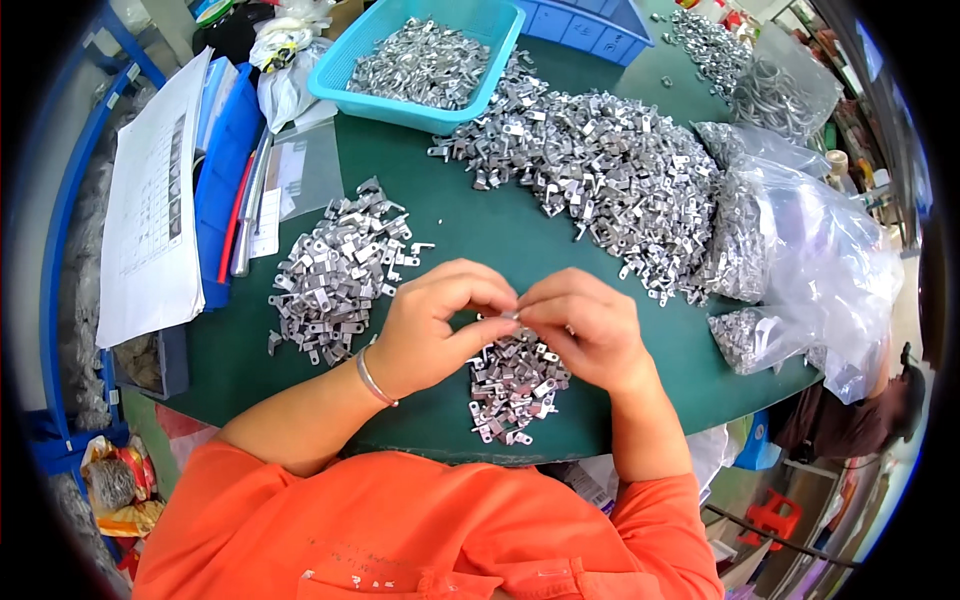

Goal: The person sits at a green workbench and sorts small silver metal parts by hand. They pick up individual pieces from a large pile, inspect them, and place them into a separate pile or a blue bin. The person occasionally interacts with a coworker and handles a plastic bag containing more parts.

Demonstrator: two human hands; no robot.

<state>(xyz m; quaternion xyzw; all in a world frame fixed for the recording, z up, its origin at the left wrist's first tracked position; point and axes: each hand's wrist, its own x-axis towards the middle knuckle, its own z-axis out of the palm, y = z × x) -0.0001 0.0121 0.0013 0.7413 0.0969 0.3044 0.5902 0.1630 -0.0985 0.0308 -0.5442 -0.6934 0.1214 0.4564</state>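
Observation:
My left hand (430,325), with a bangle at its wrist, and my right hand (592,325) meet fingertip to fingertip. Pinched between them is a small silvery metal bracket (513,315), mostly hidden by the fingers. Just below lies a small pile of metal brackets (512,395), close to the table's near edge. To the left of my left hand is another heap of brackets (335,280). A much larger heap (610,175) spreads beyond my right hand. These pieces are short, bent and flat, many with a round hole.
On the green table (450,225), a turquoise basket (430,118) of metal parts stands at the back, beside a blue bin (580,35). Clear plastic bags (810,240) of parts lie at right. Paper sheets (155,215), a blue holder (220,200) and a red pen (236,220) sit at left.

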